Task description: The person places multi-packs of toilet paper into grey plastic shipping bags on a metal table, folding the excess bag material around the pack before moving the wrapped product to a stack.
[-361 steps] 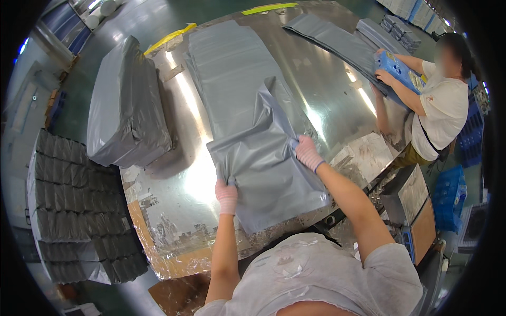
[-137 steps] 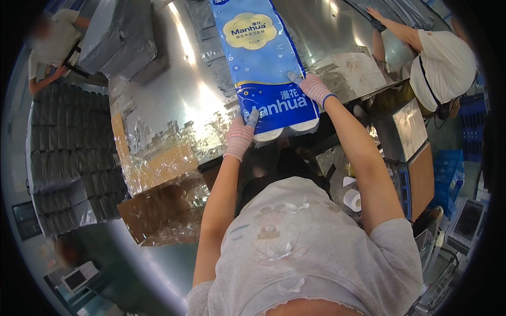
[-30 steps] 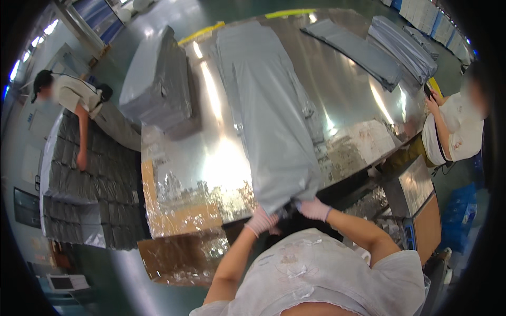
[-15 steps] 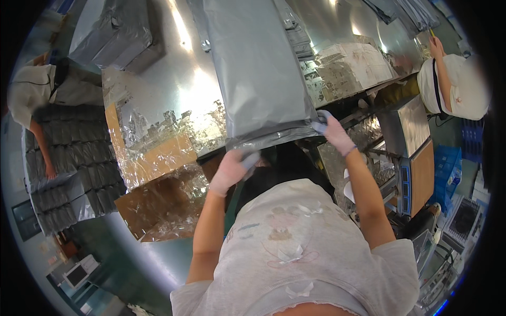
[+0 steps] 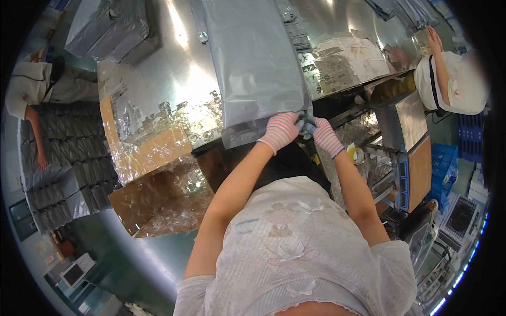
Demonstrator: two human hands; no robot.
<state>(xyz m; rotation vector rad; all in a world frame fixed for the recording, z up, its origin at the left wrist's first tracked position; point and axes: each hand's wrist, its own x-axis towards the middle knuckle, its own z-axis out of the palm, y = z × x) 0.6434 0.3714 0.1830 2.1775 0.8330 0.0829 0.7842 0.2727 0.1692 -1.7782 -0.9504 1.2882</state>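
A long grey plastic bag (image 5: 258, 68) lies along the metal table, its near end at the table edge in front of me. Both my hands wear pink-striped gloves with grey fingertips, and they meet at the bag's near right corner. My left hand (image 5: 281, 131) is closed there on the edge of the plastic. Right beside it my right hand (image 5: 323, 136) also has its fingers closed on the corner; the exact grip is partly hidden. The near left corner of the bag hangs loose as a thin flap.
A cardboard box (image 5: 132, 210) with clear film hangs at the table's near left edge. Wrapped grey parcels (image 5: 113, 31) stand at far left. A tape roll (image 5: 356, 155) and a metal box (image 5: 403, 124) are at right. Co-workers stand left (image 5: 31, 84) and right (image 5: 453, 84).
My left hand has moved from the bag's near left corner to its right corner, beside my right hand. The right hand has shifted slightly left and down. The near left flap now hangs free.
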